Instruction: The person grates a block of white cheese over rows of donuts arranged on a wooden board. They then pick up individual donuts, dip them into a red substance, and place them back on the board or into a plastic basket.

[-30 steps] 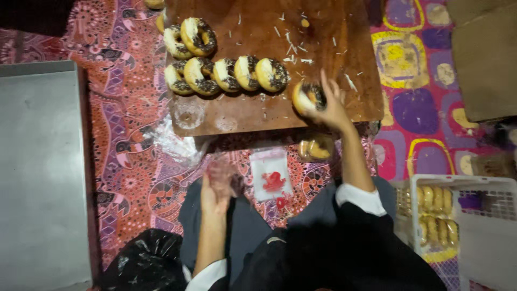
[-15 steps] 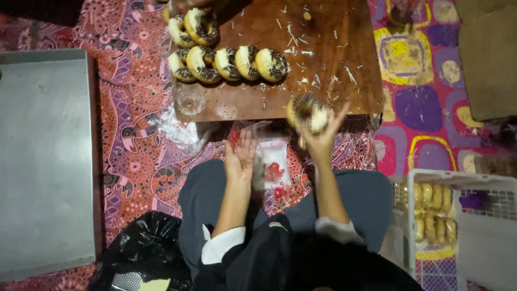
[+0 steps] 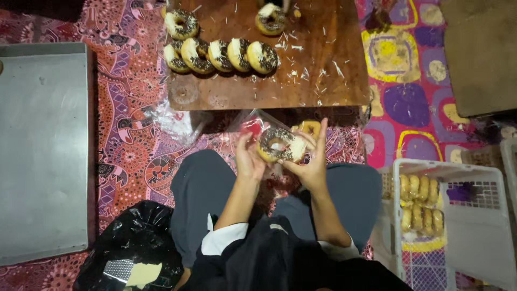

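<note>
A ring doughnut (image 3: 276, 144) with dark sprinkles and white shavings sits between my two hands above my lap. My right hand (image 3: 311, 159) grips it from the right, fingers spread upward. My left hand (image 3: 249, 157) holds a clear plastic bag (image 3: 251, 127) against the doughnut's left side. Beyond them lies a low wooden board (image 3: 301, 81) carrying a row of several topped doughnuts (image 3: 221, 55), one doughnut (image 3: 181, 23) at its far left and one (image 3: 271, 19) at its far edge.
A grey metal tray (image 3: 43, 151) lies on the patterned cloth at left. A black bag (image 3: 132, 248) sits by my left knee. A white plastic crate (image 3: 458, 226) at right holds plain doughnuts (image 3: 421, 203). More clear bags (image 3: 180, 123) lie near the board.
My right hand has carried the doughnut from the board's near edge back toward my lap. My left hand has lifted with a clear bag and met it there.
</note>
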